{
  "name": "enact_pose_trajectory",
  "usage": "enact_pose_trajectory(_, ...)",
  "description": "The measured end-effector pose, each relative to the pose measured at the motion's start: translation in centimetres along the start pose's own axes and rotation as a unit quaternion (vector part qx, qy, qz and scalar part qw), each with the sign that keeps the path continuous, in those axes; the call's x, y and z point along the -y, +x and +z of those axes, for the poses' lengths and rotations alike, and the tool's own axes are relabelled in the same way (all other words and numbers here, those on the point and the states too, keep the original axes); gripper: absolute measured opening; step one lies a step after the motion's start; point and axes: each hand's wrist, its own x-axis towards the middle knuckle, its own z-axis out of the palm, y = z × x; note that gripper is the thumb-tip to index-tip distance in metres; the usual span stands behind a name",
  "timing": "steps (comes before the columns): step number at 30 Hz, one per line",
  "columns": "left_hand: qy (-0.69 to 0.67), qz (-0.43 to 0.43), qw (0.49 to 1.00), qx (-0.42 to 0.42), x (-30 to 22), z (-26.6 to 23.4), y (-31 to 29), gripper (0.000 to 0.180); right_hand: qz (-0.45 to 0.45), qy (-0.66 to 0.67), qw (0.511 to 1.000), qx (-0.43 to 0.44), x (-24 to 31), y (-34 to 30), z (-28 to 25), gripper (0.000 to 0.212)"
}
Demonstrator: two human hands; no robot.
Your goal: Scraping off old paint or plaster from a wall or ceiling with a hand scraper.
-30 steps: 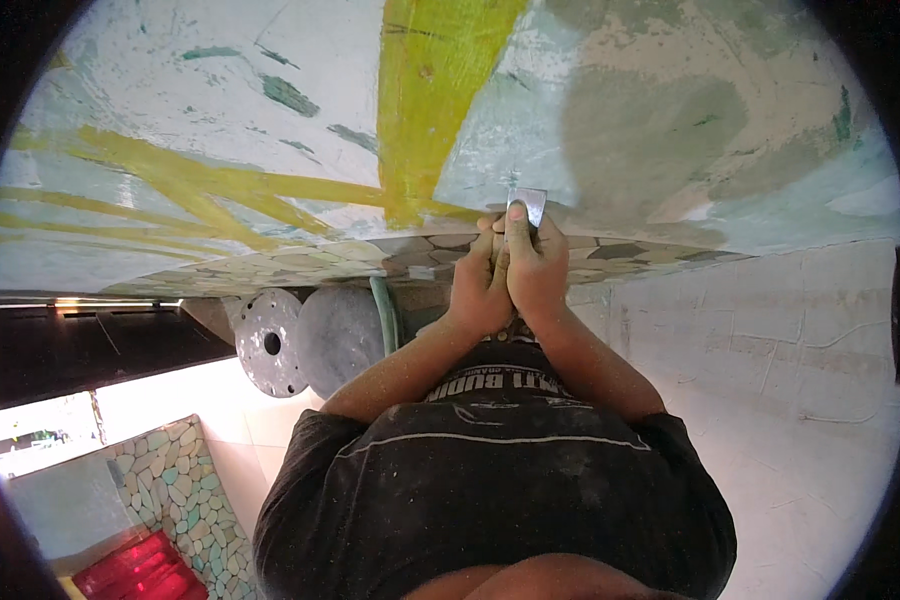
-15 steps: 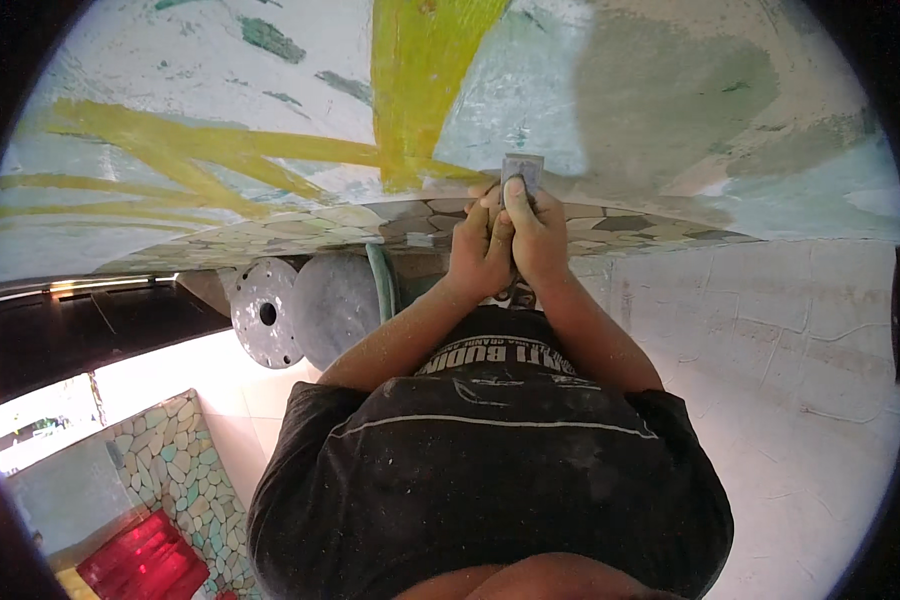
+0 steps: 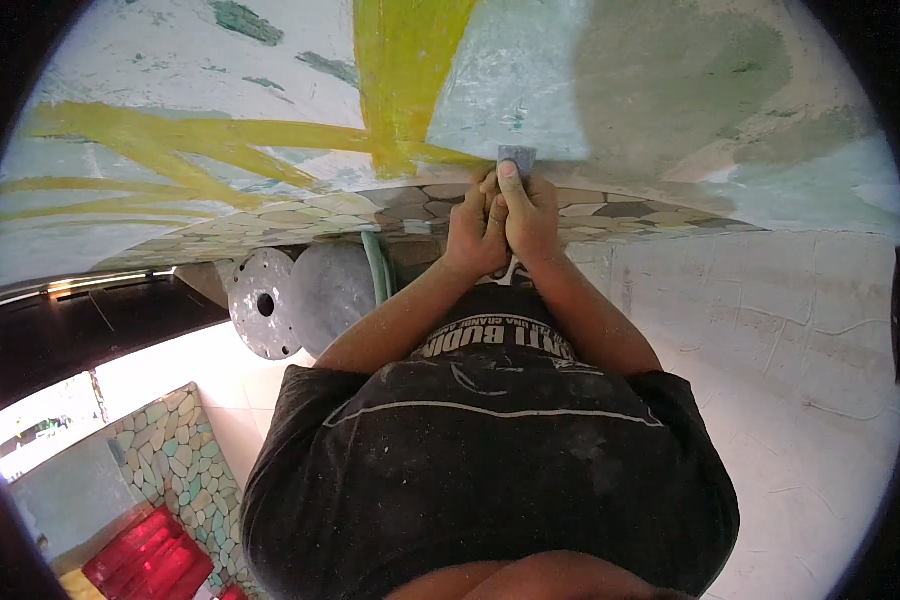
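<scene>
Looking down from the head camera, both forearms rise from the lower edge over a dark printed shirt (image 3: 490,450) and meet at the middle of the picture. The left hand (image 3: 473,228) and the right hand (image 3: 532,215) are pressed together side by side, touching, and both are curled tight around one small tool. Only its flat grey blade (image 3: 516,156) shows, sticking out above the fingers (image 3: 510,180); the handle is hidden inside the closed grip, so I cannot tell its shape. The blade's edge lies against a pale, patchy painted surface (image 3: 670,110), just beside a broad yellow stripe (image 3: 400,70) that runs down that surface and joins thinner yellow streaks (image 3: 170,130) fanning off to the left. A darker grey-green patch sits to the right of the blade on the same surface. Directly under the hands runs a band of irregular stone mosaic (image 3: 630,212) in brown, cream and grey. Below that band, to the left of the arms, stand two grey round discs (image 3: 300,300), one with a hole in the middle, and a green hose (image 3: 377,265) just beside them. At lower left lie a pebble-patterned panel (image 3: 175,465) and something red (image 3: 150,560). A whitish scored wall (image 3: 810,340) fills the right.
</scene>
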Motion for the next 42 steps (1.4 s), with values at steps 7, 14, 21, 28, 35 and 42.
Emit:
enact_pose_trajectory(7,-0.033,0.014,0.999,-0.009,2.6,1.0,-0.6,0.034,-0.03,0.006,0.999,-0.009,-2.3,-0.2,0.0,0.038)
enact_pose_trajectory(14,-0.006,0.072,0.997,-0.01,-2.8,-0.5,1.4,0.033,-0.064,-0.037,0.997,-0.027,5.3,0.2,1.7,0.038)
enact_pose_trajectory(21,-0.022,0.014,0.999,-0.021,0.8,0.2,0.0,0.034,-0.02,-0.11,0.991,-0.069,1.1,-0.1,1.0,0.041)
enact_pose_trajectory(28,-0.051,-0.013,0.999,0.0,-0.1,0.1,0.2,0.035,0.014,-0.114,0.993,-0.034,0.5,0.1,0.2,0.042)
enact_pose_trajectory(35,-0.056,-0.053,0.997,0.0,-1.6,-0.1,-0.1,0.034,-0.001,-0.026,0.998,-0.062,0.5,-0.3,0.8,0.042)
enact_pose_trajectory(42,-0.005,-0.001,1.0,-0.023,-0.8,0.3,0.1,0.034,0.007,-0.111,0.992,-0.057,1.0,-0.1,0.4,0.038)
